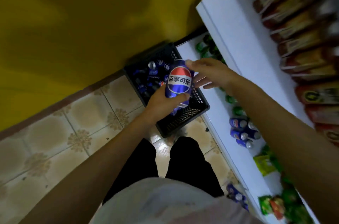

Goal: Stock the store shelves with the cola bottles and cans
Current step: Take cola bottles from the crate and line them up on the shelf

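One blue Pepsi can (178, 81) marked 百事可乐, left fingers (182, 96) clamped round it, right fingers (200, 79) straight, touching its top

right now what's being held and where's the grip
The left hand grips the blue cola can around its lower half; the right hand touches its upper end.
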